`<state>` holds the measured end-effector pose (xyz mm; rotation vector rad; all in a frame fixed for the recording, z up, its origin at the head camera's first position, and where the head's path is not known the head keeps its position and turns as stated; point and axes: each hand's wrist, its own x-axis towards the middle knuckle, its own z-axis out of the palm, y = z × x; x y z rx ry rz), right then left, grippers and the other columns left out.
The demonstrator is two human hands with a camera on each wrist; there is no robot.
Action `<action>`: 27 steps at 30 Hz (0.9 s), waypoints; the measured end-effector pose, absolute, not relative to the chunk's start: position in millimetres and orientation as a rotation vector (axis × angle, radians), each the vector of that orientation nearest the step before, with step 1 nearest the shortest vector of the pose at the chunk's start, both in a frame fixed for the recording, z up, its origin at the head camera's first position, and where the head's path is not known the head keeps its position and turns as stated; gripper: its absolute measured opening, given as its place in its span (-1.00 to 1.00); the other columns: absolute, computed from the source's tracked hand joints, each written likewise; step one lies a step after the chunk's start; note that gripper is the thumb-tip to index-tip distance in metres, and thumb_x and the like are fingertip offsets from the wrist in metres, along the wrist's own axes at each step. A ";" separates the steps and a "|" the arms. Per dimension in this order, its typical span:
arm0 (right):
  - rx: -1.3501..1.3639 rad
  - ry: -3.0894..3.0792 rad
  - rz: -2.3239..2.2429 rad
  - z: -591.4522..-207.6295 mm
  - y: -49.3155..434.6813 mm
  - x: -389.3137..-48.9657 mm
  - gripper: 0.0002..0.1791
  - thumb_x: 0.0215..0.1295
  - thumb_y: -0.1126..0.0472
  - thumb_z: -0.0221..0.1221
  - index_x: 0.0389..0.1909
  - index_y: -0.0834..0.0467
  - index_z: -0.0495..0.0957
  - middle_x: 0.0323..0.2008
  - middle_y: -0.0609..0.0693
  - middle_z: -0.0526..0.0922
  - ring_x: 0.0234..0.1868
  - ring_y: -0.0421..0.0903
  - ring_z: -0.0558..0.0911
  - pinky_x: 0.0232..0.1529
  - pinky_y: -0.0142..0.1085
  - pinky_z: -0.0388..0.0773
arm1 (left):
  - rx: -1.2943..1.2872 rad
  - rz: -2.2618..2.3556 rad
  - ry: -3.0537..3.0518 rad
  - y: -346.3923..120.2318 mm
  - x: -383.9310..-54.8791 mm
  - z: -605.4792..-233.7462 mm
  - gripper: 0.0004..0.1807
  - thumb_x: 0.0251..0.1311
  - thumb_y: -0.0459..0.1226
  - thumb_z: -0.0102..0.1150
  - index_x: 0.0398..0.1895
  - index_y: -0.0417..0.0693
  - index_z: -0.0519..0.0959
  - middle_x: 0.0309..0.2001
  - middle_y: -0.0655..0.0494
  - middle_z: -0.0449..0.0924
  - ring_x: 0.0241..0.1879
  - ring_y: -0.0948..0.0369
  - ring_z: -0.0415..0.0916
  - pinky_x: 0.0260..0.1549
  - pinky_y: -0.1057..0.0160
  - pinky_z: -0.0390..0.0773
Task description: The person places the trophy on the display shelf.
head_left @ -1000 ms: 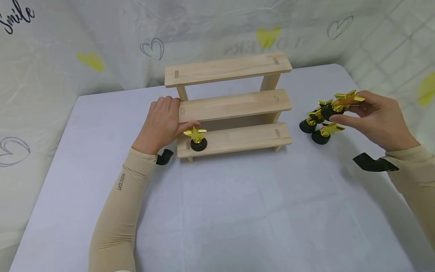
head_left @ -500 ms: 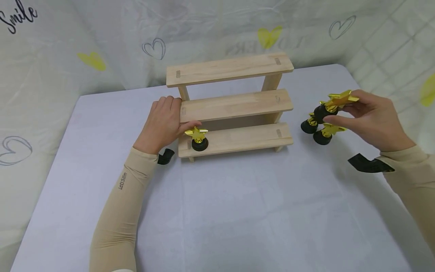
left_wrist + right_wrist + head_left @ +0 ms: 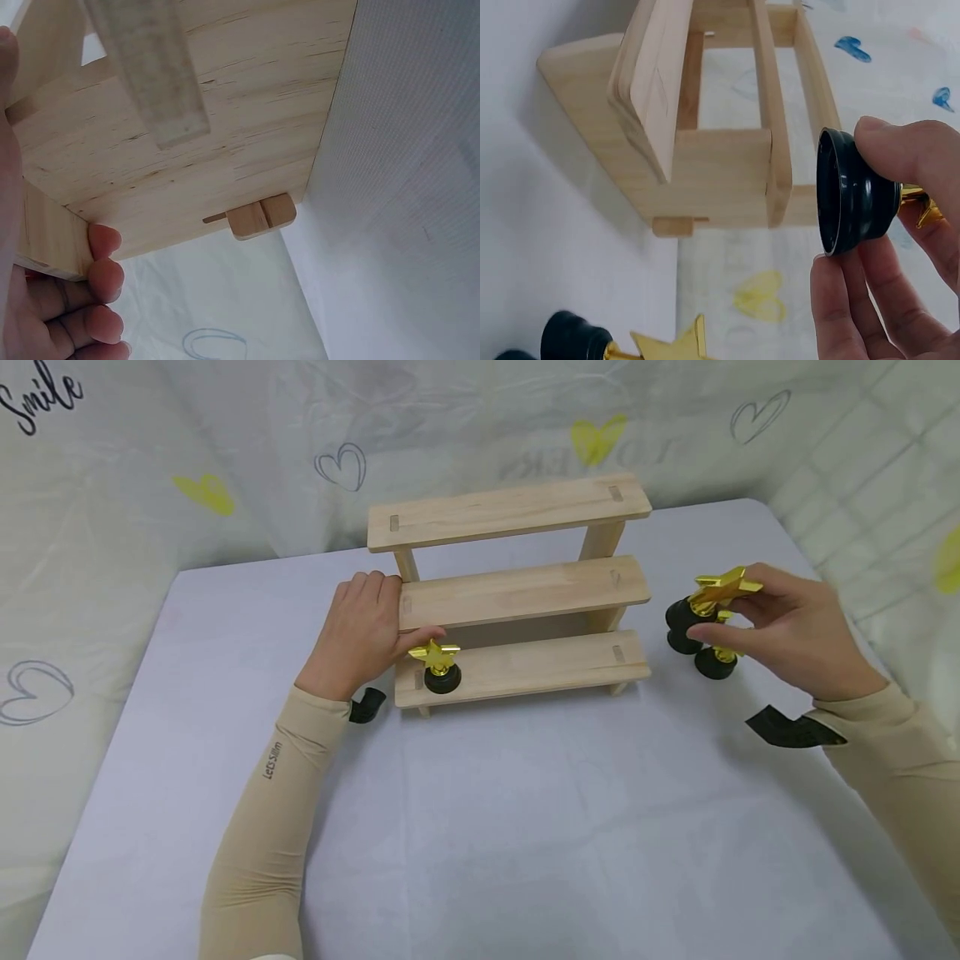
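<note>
Shelf, pale wooden, three-tier (image 3: 517, 594): gripped by curled left hand (image 3: 362, 627).
Bottom board (image 3: 540, 667): one black-based gold-star trophy (image 3: 439, 672), placed.
Right hand (image 3: 791, 631): pinches second trophy (image 3: 703, 602), raised, unplaced.
White table (image 3: 540, 810): at least two trophies (image 3: 716, 663) seemingly left.

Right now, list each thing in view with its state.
Shelf: upright on the table
Shelf trophy: upright on the lowest tier, left end
Held trophy: off the table
Near trophy: upright on the table
Far trophy: mostly hidden in the head view
Left hand: gripping the middle tier, left end
Right hand: gripping the held trophy
</note>
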<state>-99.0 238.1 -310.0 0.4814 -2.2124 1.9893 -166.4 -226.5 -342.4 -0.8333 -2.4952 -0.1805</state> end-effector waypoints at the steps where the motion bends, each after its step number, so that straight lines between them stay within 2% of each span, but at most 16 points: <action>1: 0.487 -2.222 1.982 -310.6 236.1 -98.8 -0.51 -0.10 0.81 0.32 -0.06 0.53 0.58 -0.19 0.03 0.76 -0.14 -0.18 0.75 0.05 -0.54 0.62 | -0.833 -0.177 -2.498 -226.6 -165.8 -342.0 0.06 0.24 0.57 -0.42 -0.29 -0.35 0.44 -0.44 -0.17 0.42 -0.41 -0.08 0.33 -0.38 0.03 0.32; 5: 0.515 -2.259 1.947 -313.0 228.2 -97.1 -0.49 -0.12 0.80 0.35 -0.06 0.50 0.59 -0.20 0.01 0.74 -0.17 -0.22 0.75 0.04 -0.56 0.61 | -0.832 -0.159 -2.502 -227.0 -164.0 -340.6 0.06 0.25 0.56 -0.39 -0.29 -0.35 0.45 -0.42 -0.19 0.44 -0.42 -0.08 0.32 -0.39 0.04 0.32; 6: 0.518 -2.281 1.918 -313.3 225.9 -96.6 -0.49 -0.12 0.79 0.36 -0.06 0.49 0.59 -0.20 0.00 0.74 -0.18 -0.23 0.75 0.04 -0.56 0.61 | -0.831 -0.154 -2.498 -227.1 -163.5 -340.4 0.04 0.26 0.55 -0.31 -0.28 -0.35 0.45 -0.41 -0.19 0.46 -0.42 -0.08 0.32 -0.39 0.04 0.33; 8: 0.537 -2.306 1.886 -315.3 222.0 -96.3 -0.48 -0.13 0.79 0.37 -0.06 0.47 0.60 -0.20 0.00 0.73 -0.19 -0.24 0.74 0.02 -0.57 0.62 | -0.830 -0.150 -2.481 -227.1 -163.5 -340.7 0.03 0.27 0.55 -0.29 -0.28 -0.36 0.46 -0.41 -0.19 0.47 -0.43 -0.07 0.31 -0.40 0.04 0.33; 12: 0.581 -2.330 1.857 -321.6 213.7 -97.4 -0.50 -0.14 0.78 0.38 -0.09 0.45 0.60 -0.20 -0.02 0.72 -0.19 -0.24 0.73 0.01 -0.57 0.63 | -0.826 -0.154 -2.474 -227.6 -163.7 -341.6 -0.07 0.21 0.46 0.07 -0.24 -0.37 0.47 -0.39 -0.19 0.49 -0.40 -0.07 0.33 -0.39 0.03 0.34; 15: 0.622 -2.339 1.839 -325.9 207.7 -98.7 -0.52 -0.14 0.77 0.39 -0.13 0.45 0.59 -0.21 -0.04 0.73 -0.19 -0.25 0.73 0.04 -0.57 0.62 | -0.822 -0.146 -2.488 -227.9 -163.2 -340.9 -0.11 0.14 0.41 0.19 -0.22 -0.36 0.47 -0.37 -0.19 0.49 -0.39 -0.07 0.33 -0.38 0.03 0.34; 17: 0.643 -2.373 1.786 -328.8 203.8 -99.5 -0.51 -0.14 0.76 0.40 -0.13 0.44 0.59 -0.20 -0.06 0.73 -0.16 -0.27 0.73 0.06 -0.58 0.61 | -0.822 -0.145 -2.485 -228.0 -163.3 -340.9 -0.10 0.18 0.43 0.14 -0.23 -0.37 0.47 -0.38 -0.20 0.49 -0.40 -0.07 0.33 -0.38 0.04 0.34; 21: 0.663 -2.440 1.693 -335.1 196.3 -100.9 -0.51 -0.14 0.71 0.45 -0.12 0.38 0.62 -0.18 -0.09 0.72 -0.17 -0.29 0.70 0.05 -0.61 0.58 | -0.821 -0.150 -2.491 -228.2 -163.5 -341.5 0.01 0.28 0.53 -0.22 -0.23 -0.37 0.47 -0.37 -0.21 0.50 -0.40 -0.08 0.34 -0.39 0.03 0.35; 23: 0.687 -2.422 1.733 -338.3 192.8 -101.3 -0.53 -0.14 0.72 0.44 -0.15 0.39 0.61 -0.19 -0.06 0.70 -0.16 -0.27 0.70 0.08 -0.58 0.59 | -0.820 -0.151 -2.504 -228.0 -163.3 -341.5 0.05 0.28 0.55 -0.33 -0.22 -0.37 0.47 -0.36 -0.21 0.50 -0.38 -0.09 0.35 -0.37 0.02 0.35; 27: 0.691 -2.455 1.703 -342.7 187.3 -100.8 -0.54 -0.12 0.69 0.46 -0.15 0.37 0.61 -0.19 -0.07 0.67 -0.13 -0.29 0.69 0.15 -0.54 0.59 | -0.827 -0.153 -2.514 -227.7 -163.9 -341.9 -0.01 0.28 0.52 -0.16 -0.21 -0.36 0.47 -0.36 -0.21 0.49 -0.37 -0.09 0.35 -0.35 0.02 0.35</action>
